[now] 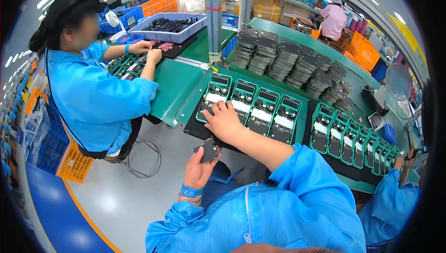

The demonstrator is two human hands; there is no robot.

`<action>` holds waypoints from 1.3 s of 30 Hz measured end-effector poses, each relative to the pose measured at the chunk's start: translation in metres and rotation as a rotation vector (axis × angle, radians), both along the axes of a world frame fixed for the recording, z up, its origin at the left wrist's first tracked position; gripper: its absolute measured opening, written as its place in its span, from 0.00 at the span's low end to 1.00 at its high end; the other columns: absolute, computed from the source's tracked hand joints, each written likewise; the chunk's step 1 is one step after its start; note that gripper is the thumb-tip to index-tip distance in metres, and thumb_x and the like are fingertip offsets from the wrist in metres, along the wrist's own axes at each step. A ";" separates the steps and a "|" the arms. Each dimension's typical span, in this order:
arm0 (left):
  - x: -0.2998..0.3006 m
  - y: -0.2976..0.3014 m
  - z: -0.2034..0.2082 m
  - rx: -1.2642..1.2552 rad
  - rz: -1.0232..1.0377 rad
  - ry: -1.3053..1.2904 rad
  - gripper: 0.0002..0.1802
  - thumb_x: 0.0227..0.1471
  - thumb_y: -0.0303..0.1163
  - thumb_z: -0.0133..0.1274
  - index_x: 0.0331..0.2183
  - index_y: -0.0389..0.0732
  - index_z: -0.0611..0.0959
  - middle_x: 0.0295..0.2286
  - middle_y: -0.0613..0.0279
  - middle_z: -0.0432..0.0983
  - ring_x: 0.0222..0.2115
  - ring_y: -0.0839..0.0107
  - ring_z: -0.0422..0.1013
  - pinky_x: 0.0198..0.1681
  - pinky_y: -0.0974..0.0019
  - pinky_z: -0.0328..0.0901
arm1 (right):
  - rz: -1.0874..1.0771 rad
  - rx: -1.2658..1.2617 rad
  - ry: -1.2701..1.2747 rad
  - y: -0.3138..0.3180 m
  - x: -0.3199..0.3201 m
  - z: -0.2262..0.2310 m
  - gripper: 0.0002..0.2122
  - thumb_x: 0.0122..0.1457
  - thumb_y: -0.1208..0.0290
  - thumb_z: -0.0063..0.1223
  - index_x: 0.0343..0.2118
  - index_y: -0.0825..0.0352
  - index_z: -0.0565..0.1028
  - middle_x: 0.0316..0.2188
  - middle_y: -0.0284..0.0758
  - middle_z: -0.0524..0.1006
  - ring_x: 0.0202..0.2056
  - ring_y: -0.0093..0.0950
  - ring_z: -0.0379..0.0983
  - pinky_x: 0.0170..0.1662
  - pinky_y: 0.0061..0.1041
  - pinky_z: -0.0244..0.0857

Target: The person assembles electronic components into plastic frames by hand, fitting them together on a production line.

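In front of my body my left hand (199,171) grips a dark grey notched plate (209,151) between thumb and fingers; whether it is one plate or a small stack, I cannot tell. A blue strap (190,191) circles that wrist. My right hand (225,122) reaches across to the leftmost green-framed device housing (216,90), fingers apart and lying on its lower part. That housing has a white strip and exposed circuit parts. Right beside it stands another green housing (244,96), with several more in a row on a black mat (193,128).
Stacks of dark grey plates (284,60) stand behind the housings. More green housings (346,134) line the bench to the right. A metal post (214,16) rises at the bench's back. Co-workers in blue sit at left (93,95) and far right (390,206). A cable (144,157) loops on the floor.
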State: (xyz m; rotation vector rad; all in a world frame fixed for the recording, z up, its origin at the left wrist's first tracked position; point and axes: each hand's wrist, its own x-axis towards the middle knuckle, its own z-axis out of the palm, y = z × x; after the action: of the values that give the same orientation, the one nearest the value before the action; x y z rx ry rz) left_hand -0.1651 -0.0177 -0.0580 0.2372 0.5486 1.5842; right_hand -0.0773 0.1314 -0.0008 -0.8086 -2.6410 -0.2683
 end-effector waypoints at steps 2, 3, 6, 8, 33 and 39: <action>0.001 0.002 0.001 0.003 -0.012 0.001 0.23 0.61 0.37 0.39 0.53 0.33 0.65 0.50 0.47 0.65 0.53 0.51 0.61 0.57 0.50 0.57 | -0.005 -0.071 -0.020 0.004 0.001 0.000 0.19 0.52 0.59 0.54 0.47 0.59 0.73 0.41 0.40 0.71 0.47 0.40 0.62 0.52 0.43 0.53; 0.000 0.003 0.002 0.006 -0.011 0.002 0.23 0.61 0.37 0.38 0.53 0.32 0.64 0.49 0.47 0.65 0.53 0.51 0.61 0.57 0.50 0.57 | -0.006 -0.070 -0.017 0.002 0.002 0.001 0.19 0.52 0.59 0.54 0.47 0.59 0.73 0.41 0.40 0.71 0.47 0.40 0.62 0.52 0.43 0.53; 0.001 0.003 0.006 0.019 -0.030 0.007 0.23 0.61 0.36 0.38 0.52 0.30 0.64 0.49 0.47 0.65 0.52 0.51 0.62 0.57 0.50 0.57 | 0.025 -0.031 0.032 -0.007 0.014 0.007 0.18 0.50 0.61 0.56 0.45 0.60 0.74 0.47 0.43 0.68 0.51 0.42 0.60 0.55 0.44 0.50; 0.001 0.003 0.007 0.026 -0.030 0.006 0.23 0.61 0.36 0.38 0.52 0.30 0.64 0.49 0.47 0.65 0.51 0.52 0.63 0.57 0.50 0.57 | 0.073 -0.086 0.129 -0.023 0.029 0.006 0.16 0.50 0.63 0.56 0.42 0.61 0.76 0.47 0.43 0.68 0.51 0.43 0.60 0.55 0.44 0.51; 0.030 0.013 0.059 0.117 0.125 0.284 0.22 0.60 0.35 0.42 0.50 0.29 0.69 0.38 0.54 0.71 0.39 0.66 0.70 0.49 0.59 0.66 | -0.125 -2.097 1.334 -0.127 0.192 -0.012 0.20 0.65 0.56 0.36 0.49 0.66 0.70 0.26 0.33 0.74 0.23 0.21 0.64 0.28 0.20 0.60; 0.032 0.011 0.062 0.115 0.098 0.264 0.23 0.60 0.37 0.44 0.50 0.30 0.70 0.38 0.58 0.71 0.39 0.71 0.69 0.48 0.63 0.66 | -0.055 -2.324 1.651 -0.113 0.197 -0.021 0.21 0.64 0.54 0.36 0.49 0.67 0.69 0.26 0.35 0.74 0.22 0.24 0.61 0.28 0.22 0.57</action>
State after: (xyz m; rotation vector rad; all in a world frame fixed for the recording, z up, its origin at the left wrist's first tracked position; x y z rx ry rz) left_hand -0.1328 -0.0064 0.0036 0.5184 0.6818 1.6933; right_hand 0.1194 0.0181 -0.0215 -0.6821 -0.2672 2.3582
